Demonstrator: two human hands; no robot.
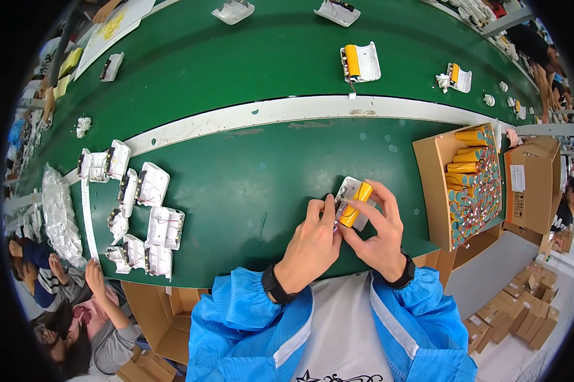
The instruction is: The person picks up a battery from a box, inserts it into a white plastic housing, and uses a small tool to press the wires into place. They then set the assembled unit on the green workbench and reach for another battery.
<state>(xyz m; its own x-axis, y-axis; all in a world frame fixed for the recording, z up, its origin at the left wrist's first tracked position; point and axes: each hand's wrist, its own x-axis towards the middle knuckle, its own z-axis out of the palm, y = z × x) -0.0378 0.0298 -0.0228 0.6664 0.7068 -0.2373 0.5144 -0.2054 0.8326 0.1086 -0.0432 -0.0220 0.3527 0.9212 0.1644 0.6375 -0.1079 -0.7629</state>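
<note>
Yellow cell [362, 193] is in the white shell [347, 185], over the counter [236, 165], just left of the battery box [432, 191]. Left hand [313, 242]: fingers look closed on the shell's edge farther from the box. Right hand [381, 243]: fingers gripping the cell, index laid across it, thumb near its lower end. I read the step as seating the cell. To do it well: brace the shell with the left, line the cell up lengthwise, press evenly along its body rather than on one end, keep leads out from underneath, don't lean on the board side. Can't see: cell underside, lead routing, most of the shell under the hands, exact left fingertip contact. Right index is a bit blurred. Tiny bit by the left thumb: too small to identify. Inside the box, tangled leads hide the lower cells. Shell cluster [166, 228] well left of the box overlaps, so no reliable count.
</note>
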